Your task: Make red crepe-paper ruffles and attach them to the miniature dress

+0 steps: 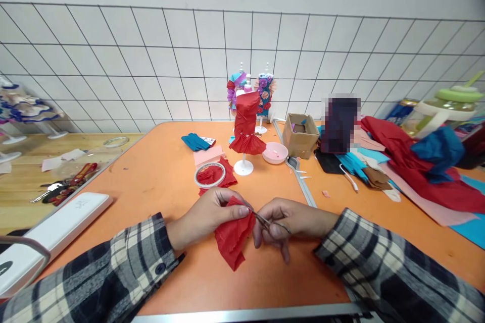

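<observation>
My left hand (209, 214) pinches a crumpled piece of red crepe paper (233, 234) just above the orange table (162, 171). My right hand (291, 222) is closed around small metal scissors (265, 219) whose tips meet the paper's upper edge. Behind them stands a small white mannequin wearing a red paper dress (246, 126). A clear tape ring (209, 175) lies on more red paper scraps in front of it.
Two more dressed mannequins (261, 93) stand at the wall grid. A pink bowl (275, 152), a cardboard box (300, 135), and blue folded paper (195, 141) lie nearby. Piles of red and blue paper (417, 166) cover the right side. A white case (56, 229) sits left.
</observation>
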